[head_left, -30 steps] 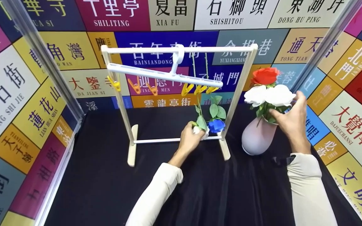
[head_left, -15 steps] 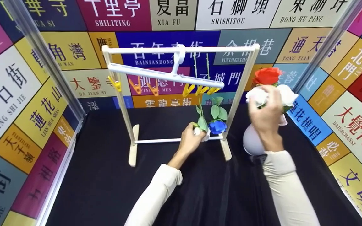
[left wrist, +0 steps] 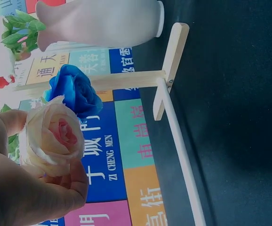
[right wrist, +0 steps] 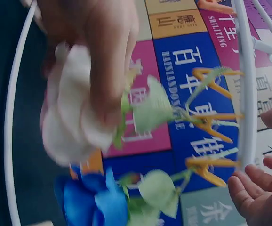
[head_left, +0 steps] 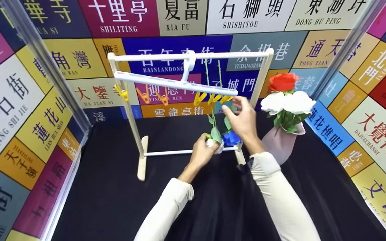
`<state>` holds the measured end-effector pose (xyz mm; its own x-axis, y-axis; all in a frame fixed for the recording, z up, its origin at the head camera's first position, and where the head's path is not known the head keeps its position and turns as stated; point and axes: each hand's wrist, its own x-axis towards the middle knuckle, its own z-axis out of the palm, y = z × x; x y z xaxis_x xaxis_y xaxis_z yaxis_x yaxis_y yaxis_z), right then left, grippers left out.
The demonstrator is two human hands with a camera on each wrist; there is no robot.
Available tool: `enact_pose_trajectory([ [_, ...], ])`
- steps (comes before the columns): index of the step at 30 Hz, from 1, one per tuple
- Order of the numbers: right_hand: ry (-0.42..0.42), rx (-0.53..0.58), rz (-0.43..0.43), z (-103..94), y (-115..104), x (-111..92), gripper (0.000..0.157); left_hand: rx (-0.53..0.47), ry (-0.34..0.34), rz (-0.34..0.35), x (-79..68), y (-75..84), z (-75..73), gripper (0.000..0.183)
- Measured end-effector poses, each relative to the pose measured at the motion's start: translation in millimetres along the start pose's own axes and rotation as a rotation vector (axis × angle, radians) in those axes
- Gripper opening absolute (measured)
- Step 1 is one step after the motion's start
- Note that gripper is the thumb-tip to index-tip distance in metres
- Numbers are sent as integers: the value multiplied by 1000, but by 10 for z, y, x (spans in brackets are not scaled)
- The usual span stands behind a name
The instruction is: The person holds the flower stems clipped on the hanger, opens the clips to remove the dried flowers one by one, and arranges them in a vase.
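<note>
My left hand grips the head of a cream rose with a pink centre, which hangs bloom-down with its stem up in a clip. Beside it a blue rose hangs the same way. My right hand is raised at the right end of the white hanger, close to the yellow clothespin on the blue rose's stem. Its fingers are apart and hold nothing. The hanger tilts down to the right on the wooden rack.
To the right stands a pinkish vase with white roses and a red rose. Other clips, including an orange clip, hang along the hanger's left half. Black cloth covers the table.
My right hand has left the flowers in the vase and moved left to the hanger's right end. The left hand stays at the cream rose.
</note>
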<state>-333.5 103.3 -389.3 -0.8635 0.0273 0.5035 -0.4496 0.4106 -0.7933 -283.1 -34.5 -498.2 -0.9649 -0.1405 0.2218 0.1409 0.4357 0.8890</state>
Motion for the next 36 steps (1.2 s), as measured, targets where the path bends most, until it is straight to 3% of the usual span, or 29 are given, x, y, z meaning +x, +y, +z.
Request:
enact_pose_trajectory([
  [7, -55, 5, 212, 264, -68, 85, 56, 4, -2, 3, -27, 15, -12, 25],
  [13, -40, -38, 261, 472, -86, 124, 55, 35, -36, 18, -37, -9, -19, 26],
  [23, 90, -54, 368, 600, -126, 183, 42, 31, -75, 40, -61, 9, -48, 27],
  [29, 178, -76, 384, 666, -95, 208, 33, 29, -78, 47, -65, 11, -75, 27],
  [36, 246, -83, 317, 701, -64, 221, 29, 34, -78, 44, -38, -4, -123, 25],
])
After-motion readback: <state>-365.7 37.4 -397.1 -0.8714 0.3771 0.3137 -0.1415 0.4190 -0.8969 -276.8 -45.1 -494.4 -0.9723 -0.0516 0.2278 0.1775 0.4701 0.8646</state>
